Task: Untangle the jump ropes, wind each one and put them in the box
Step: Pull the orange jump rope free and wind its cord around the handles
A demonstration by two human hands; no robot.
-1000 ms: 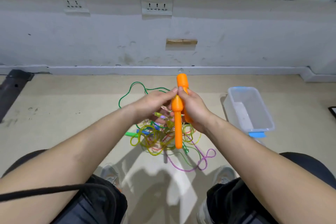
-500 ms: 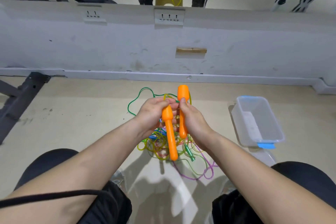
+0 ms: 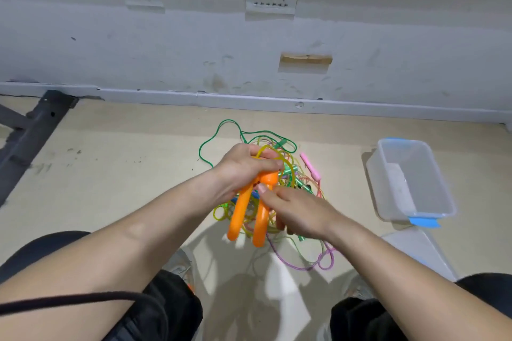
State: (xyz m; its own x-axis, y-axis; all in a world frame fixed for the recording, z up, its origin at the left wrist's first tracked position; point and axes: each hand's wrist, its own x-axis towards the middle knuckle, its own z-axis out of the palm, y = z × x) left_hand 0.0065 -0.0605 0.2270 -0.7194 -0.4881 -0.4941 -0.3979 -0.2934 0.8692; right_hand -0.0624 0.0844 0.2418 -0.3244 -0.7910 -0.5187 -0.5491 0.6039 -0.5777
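Two orange jump-rope handles hang side by side, tips down, above the tangle. My left hand grips their upper ends together with a loop of yellow rope. My right hand sits just right of them, its thumb on the neck of the right handle and its fingers curled underneath. Below on the floor lies the tangle of ropes: green, yellow and purple cords, plus a pink handle. The clear plastic box stands on the floor to the right, nothing in it.
A grey wall with sockets runs across just behind the tangle. A black steel frame lies at the far left. The box's white lid lies in front of the box. My knees and shoes fill the bottom corners.
The handle that stood upright in my right hand has swung down beside the other. My left hand now grips both tops, and my right hand has slid lower and to the right.
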